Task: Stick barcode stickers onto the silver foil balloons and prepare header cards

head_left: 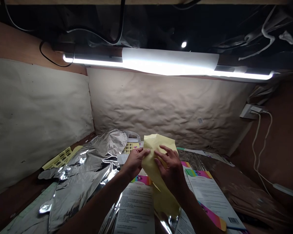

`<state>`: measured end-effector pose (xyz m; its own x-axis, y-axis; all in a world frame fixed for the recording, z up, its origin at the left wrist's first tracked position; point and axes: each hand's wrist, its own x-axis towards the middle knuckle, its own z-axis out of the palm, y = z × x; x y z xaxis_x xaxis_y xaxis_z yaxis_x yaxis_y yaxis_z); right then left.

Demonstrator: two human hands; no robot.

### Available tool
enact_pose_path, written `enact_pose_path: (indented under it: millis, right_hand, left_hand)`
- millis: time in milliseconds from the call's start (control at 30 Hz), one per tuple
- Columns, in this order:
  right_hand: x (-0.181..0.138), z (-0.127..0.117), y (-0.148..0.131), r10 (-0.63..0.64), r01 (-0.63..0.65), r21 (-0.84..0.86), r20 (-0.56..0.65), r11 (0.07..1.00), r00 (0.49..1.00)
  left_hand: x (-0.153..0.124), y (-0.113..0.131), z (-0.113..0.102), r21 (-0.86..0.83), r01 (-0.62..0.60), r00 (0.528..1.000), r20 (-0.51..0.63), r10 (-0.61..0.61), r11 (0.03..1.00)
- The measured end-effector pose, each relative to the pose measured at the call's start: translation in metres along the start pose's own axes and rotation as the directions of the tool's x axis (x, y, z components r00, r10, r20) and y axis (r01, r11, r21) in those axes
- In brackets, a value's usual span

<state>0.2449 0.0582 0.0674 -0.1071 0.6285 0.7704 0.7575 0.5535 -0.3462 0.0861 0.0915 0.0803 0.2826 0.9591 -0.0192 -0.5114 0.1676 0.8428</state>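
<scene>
A pale yellow sheet [158, 144], like sticker backing paper, is held up above the table between both hands. My left hand [135, 162] pinches its left edge with thumb and fingers. My right hand [171, 167] grips the sheet's right side, fingers curled over the front. The lower part of the sheet [164, 200] hangs down past my right wrist. Below the hands lies printed paper [136, 208] with coloured stripes and text.
A crumpled silver foil bag [88, 169] lies to the left. Yellow label sheets [61, 157] lie at the far left. More printed sheets [207, 191] lie at the right. A strip light [168, 66] glows above. A white cable [258, 156] hangs at the right wall.
</scene>
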Motion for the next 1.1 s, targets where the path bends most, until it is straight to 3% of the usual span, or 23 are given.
enact_pose_path:
  millis: [200,333,900,1100]
  right_hand:
    - [-0.002,0.002,-0.005,-0.011,0.010,0.117,0.009,0.993,1.000]
    - [-0.001,0.000,-0.008,0.017,-0.023,0.208,0.034,0.978,0.999]
    - [0.002,-0.003,-0.011,0.041,-0.035,0.300,-0.012,0.953,0.999]
    - [0.006,-0.005,-0.006,0.041,-0.016,0.331,-0.071,0.943,0.997]
  left_hand:
    - [-0.005,-0.005,0.002,0.118,-0.209,0.976,0.090,0.199,0.971]
    - [-0.008,-0.007,0.005,0.188,-0.275,0.962,0.048,0.270,0.943]
    - [-0.012,-0.010,0.011,0.262,-0.350,0.936,0.057,0.347,0.899]
    - [-0.008,-0.015,0.012,0.303,-0.433,0.900,0.199,0.389,0.849]
